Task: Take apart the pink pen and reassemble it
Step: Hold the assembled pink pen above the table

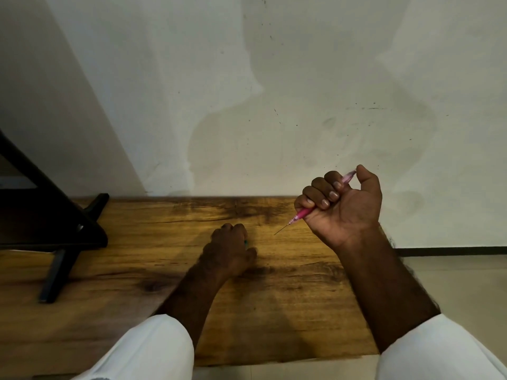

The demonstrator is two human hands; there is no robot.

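My right hand point(343, 207) is raised above the wooden table point(288, 311) and grips the pink pen point(301, 213) in a fist. The thumb presses on the pen's translucent top end at the upper right. The pen's tip end points down-left, and a thin dark rod sticks out of it. My left hand point(229, 249) rests on the table near the middle with its fingers curled. A small green bit shows at its fingers; what it is cannot be told.
A dark stand point(55, 229) with angled legs sits on the table's left part. A pale stained wall point(247, 91) rises right behind the table's far edge. Light floor point(452, 283) shows past the table's right edge.
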